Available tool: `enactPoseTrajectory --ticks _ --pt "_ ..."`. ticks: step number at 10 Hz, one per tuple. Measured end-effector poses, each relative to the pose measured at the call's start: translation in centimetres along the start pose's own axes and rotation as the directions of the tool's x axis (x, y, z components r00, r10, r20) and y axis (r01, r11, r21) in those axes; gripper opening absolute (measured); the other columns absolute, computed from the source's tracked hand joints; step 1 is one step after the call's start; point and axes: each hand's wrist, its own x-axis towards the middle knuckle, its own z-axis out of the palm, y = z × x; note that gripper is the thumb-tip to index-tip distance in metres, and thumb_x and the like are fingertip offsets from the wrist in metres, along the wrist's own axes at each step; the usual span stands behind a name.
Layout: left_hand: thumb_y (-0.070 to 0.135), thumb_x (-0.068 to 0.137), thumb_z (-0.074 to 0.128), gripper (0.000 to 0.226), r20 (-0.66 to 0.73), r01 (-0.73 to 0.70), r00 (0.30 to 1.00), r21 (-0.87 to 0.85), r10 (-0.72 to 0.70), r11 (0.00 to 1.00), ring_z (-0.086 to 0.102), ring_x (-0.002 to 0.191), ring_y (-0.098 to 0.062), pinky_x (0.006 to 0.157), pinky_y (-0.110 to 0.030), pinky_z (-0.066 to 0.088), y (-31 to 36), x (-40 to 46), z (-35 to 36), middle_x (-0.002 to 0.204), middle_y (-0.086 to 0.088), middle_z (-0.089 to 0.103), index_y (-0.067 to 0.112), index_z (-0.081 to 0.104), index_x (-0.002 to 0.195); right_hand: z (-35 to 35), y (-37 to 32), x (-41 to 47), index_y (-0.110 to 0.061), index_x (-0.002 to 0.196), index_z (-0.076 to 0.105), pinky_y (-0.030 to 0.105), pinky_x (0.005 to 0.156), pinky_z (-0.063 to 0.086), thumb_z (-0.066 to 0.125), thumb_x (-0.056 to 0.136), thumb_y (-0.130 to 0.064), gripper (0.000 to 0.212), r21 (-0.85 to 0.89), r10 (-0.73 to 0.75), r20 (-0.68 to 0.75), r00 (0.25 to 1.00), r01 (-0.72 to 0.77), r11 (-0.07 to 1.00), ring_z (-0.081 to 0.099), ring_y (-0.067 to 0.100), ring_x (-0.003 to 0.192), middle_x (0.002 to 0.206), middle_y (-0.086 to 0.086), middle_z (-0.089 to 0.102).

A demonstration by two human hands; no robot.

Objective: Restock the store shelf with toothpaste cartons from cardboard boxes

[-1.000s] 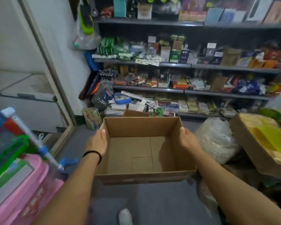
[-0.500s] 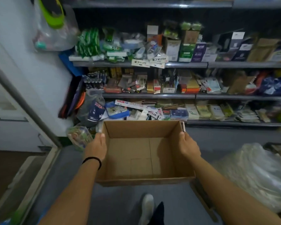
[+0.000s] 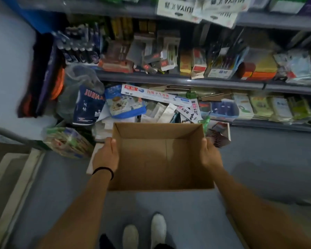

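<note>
- The cardboard box (image 3: 160, 159) is open at the top and shows a bare bottom, so it should be light; corrugated walls are stiff enough to carry by the sides but would buckle under a hard squeeze, so an even press from both sides suits it.
- It is held above the grey floor (image 3: 258, 168), in front of the lowest shelf (image 3: 258, 123), its far rim near the heap of goods there.
- A long white toothpaste carton (image 3: 151, 95) lies slanted on that heap, well behind the box; it is likely light, rigid along its length and easy to dent at the ends, so it is best taken around the middle.
- The left hand (image 3: 106, 155) presses against the left wall from outside, thumb hooked over the rim; a black band sits on that wrist.
- The right hand (image 3: 211, 155) clasps the right wall the same way, fingers out of sight on the outer face.
- Neither hand holds anything else.
</note>
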Motion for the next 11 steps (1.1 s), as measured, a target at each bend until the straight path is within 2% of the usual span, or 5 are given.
enactPoseTrajectory --ticks 3,4,8,10,11 --pt "0.039 0.101 0.017 0.045 0.054 0.051 0.997 0.022 -0.052 0.998 0.057 0.098 -0.040 0.087 -0.047 0.045 -5.2 11.1 12.5 0.107 -0.022 0.062 0.012 0.047 0.121 11.9 2.9 11.9 -0.022 0.143 0.041 0.049 0.100 0.038 0.019 0.102 -0.047 0.053 -0.090 0.072 0.014 0.997 -0.071 0.993 0.050 0.043 0.121 0.134 0.020 0.053" --pt "0.037 0.102 0.018 0.043 0.047 0.059 0.997 0.042 -0.061 0.997 0.058 0.092 -0.041 0.079 -0.045 0.044 -6.5 12.2 15.4 0.101 -0.023 0.063 0.010 0.048 0.115 14.4 5.0 13.2 -0.019 0.139 0.044 0.050 0.098 0.041 0.019 0.102 -0.047 0.053 -0.098 0.064 0.009 0.998 -0.063 0.993 0.052 0.043 0.117 0.130 0.020 0.056" --pt "0.043 0.100 0.018 0.041 0.107 0.094 0.989 0.047 -0.098 0.994 0.059 0.085 -0.041 0.077 -0.048 0.048 -6.6 12.1 16.5 0.095 -0.023 0.063 0.015 0.044 0.112 15.0 5.7 13.5 -0.019 0.135 0.043 0.050 0.096 0.040 0.020 0.102 -0.048 0.050 -0.087 0.086 0.072 0.994 -0.080 0.993 0.051 0.045 0.116 0.128 0.023 0.055" --pt "0.046 0.099 0.021 0.050 0.173 0.109 0.978 0.075 -0.120 0.991 0.059 0.097 -0.041 0.081 -0.046 0.046 -5.1 11.4 14.9 0.110 -0.024 0.061 0.012 0.036 0.133 13.0 3.7 12.5 -0.016 0.132 0.040 0.049 0.090 0.045 0.025 0.101 -0.047 0.047 -0.201 0.022 0.107 0.994 0.000 0.980 0.056 0.043 0.110 0.120 0.022 0.059" --pt "0.046 0.099 0.023 0.046 0.176 0.087 0.978 0.149 -0.112 0.985 0.058 0.100 -0.039 0.081 -0.045 0.044 -3.6 10.8 13.3 0.115 -0.020 0.059 0.015 0.035 0.132 11.3 1.9 11.4 -0.018 0.138 0.034 0.047 0.089 0.044 0.027 0.101 -0.049 0.049 -0.337 0.014 0.141 0.990 0.035 0.941 0.056 0.040 0.113 0.125 0.019 0.057"
